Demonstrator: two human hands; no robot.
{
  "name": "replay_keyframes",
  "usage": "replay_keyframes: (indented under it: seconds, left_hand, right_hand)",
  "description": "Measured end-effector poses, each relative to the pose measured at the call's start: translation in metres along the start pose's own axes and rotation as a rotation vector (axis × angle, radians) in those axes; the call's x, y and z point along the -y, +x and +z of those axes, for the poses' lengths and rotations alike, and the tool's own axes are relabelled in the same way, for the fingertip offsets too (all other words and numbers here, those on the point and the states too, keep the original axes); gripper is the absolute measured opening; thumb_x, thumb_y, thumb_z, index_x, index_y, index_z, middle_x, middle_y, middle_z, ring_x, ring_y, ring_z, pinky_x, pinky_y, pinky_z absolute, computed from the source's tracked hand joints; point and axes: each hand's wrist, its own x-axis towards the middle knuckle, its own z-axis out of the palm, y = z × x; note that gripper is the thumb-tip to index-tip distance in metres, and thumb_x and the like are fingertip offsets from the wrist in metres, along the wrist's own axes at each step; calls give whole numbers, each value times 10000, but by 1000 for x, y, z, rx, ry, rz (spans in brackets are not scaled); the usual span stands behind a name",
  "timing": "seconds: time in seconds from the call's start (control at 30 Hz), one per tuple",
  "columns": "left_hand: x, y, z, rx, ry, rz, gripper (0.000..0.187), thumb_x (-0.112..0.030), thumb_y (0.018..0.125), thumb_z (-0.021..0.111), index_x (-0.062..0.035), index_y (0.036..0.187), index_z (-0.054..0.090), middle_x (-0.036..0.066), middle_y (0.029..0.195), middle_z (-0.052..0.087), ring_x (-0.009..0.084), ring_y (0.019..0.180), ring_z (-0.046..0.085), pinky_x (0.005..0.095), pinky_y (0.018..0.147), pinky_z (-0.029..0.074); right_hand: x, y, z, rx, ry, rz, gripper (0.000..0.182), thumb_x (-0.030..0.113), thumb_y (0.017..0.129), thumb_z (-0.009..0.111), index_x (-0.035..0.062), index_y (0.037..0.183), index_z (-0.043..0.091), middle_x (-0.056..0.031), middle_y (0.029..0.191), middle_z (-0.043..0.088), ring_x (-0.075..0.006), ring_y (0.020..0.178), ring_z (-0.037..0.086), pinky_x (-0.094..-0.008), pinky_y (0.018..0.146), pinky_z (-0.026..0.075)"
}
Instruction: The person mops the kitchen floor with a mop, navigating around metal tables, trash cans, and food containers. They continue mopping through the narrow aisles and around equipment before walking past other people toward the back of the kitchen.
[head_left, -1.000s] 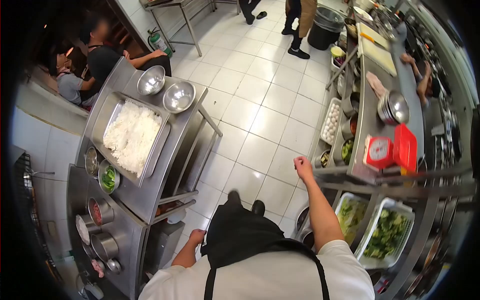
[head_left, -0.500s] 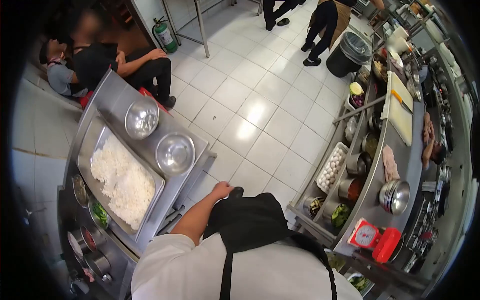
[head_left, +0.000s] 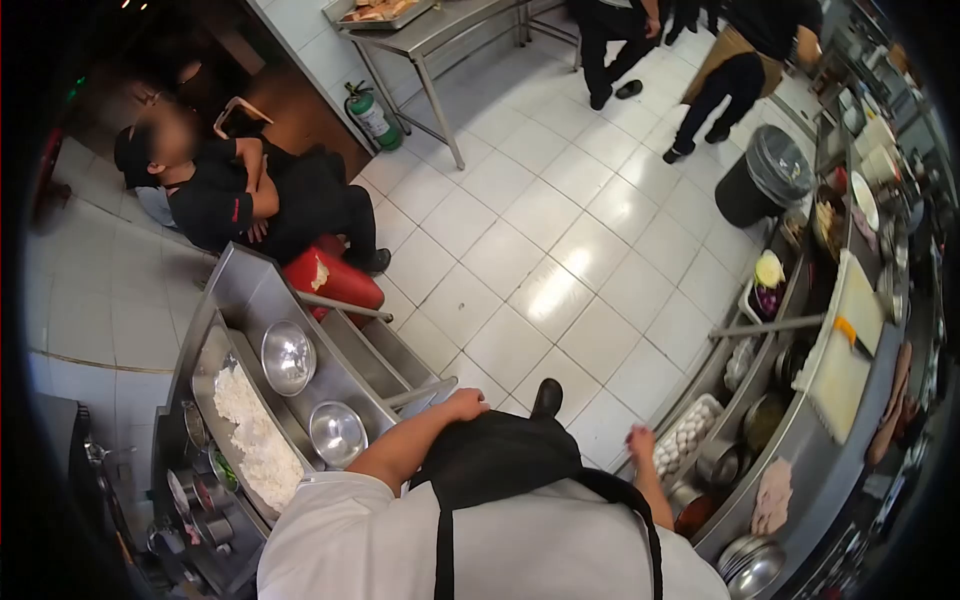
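My left hand (head_left: 467,404) is in front of the black apron (head_left: 505,450), its fingers loosely curled and what they hold, if anything, hidden. My right hand (head_left: 640,442) hangs at the right, beside the tray of eggs (head_left: 690,437); its fingers are small and blurred. At the left, a metal tray of white rice (head_left: 255,440) stands on a steel counter, next to two metal bowls (head_left: 288,357). Neither hand touches the rice or the bowls.
A person (head_left: 245,190) sits by a red stool (head_left: 335,279). Two people stand at the back near a black bin (head_left: 765,175). On the right counter lie a white cutting board (head_left: 845,345) with an orange-handled knife, raw meat (head_left: 772,495) and stacked bowls (head_left: 752,567).
The view has shifted, with the counters lower in it. My right hand has come into view at the right. The seated person's arms are now folded, and a foot shows ahead of the apron.
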Motion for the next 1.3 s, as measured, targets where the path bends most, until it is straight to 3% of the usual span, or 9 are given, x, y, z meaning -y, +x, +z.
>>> replay_keyframes:
  seconds: [0.03,0.17,0.3,0.43,0.7,0.9,1.0,1.1,1.3]
  left_hand:
    - [0,4,-18,-69,-81,-47,487,-405,840,617,-19,1130,689,211,1116,687,356,1061,649,429,946,500]
    - [1,22,-66,-258,-400,-288,449,-399,836,616,-28,1070,716,196,1070,704,342,1036,662,419,923,507]
    - [28,56,-77,-165,-341,-287,420,-420,828,642,-87,1068,732,163,1084,709,332,1039,660,412,921,508]
    - [49,96,-127,-269,-521,-300,397,-413,826,651,-91,1044,732,153,1073,712,315,1037,663,404,923,510]
    - [157,161,-268,-442,-565,-348,380,-373,828,660,-46,1010,728,175,1021,717,322,999,676,410,882,523]
    - [221,182,-332,-342,-490,-523,407,-395,833,627,-34,993,728,187,1031,711,351,999,669,425,885,520]
    - [226,204,-362,-322,-446,-543,405,-397,834,616,-36,976,729,183,1015,713,359,979,670,435,871,521]
    - [216,230,-401,-239,-490,-484,391,-390,836,612,-40,966,728,175,1000,715,352,970,671,427,867,523]
    - [175,274,-498,-415,-697,-356,416,-382,854,674,-39,1089,691,156,1044,717,290,996,681,389,895,522]
  right_hand:
    - [27,54,-4,-101,-7,-139,293,273,959,589,50,769,578,-59,572,582,-139,459,520,-306,401,397]
    - [231,127,-20,-158,379,-169,232,262,954,608,31,965,605,-46,686,589,-127,582,555,-292,504,436]
    - [344,148,10,-80,244,-379,241,294,967,606,56,989,581,-28,730,596,-128,626,580,-272,538,451]
    - [331,163,69,-59,-67,-511,246,265,953,623,19,956,611,-54,686,610,-139,602,586,-285,540,469]
    - [284,68,172,347,-607,-125,266,276,929,614,14,975,626,-85,704,646,-183,618,622,-341,562,490]
    - [391,91,209,285,-535,-165,218,247,924,604,35,974,609,-75,722,637,-182,593,609,-338,503,469]
    - [450,149,236,170,-180,158,190,224,909,606,44,964,584,-73,703,612,-170,565,584,-306,443,430]
    - [499,231,263,138,-142,213,230,257,915,619,60,1025,576,-84,730,607,-198,583,604,-327,473,447]
    - [654,373,400,304,-470,-78,272,274,921,613,21,1021,608,-96,737,646,-185,536,580,-329,437,431]
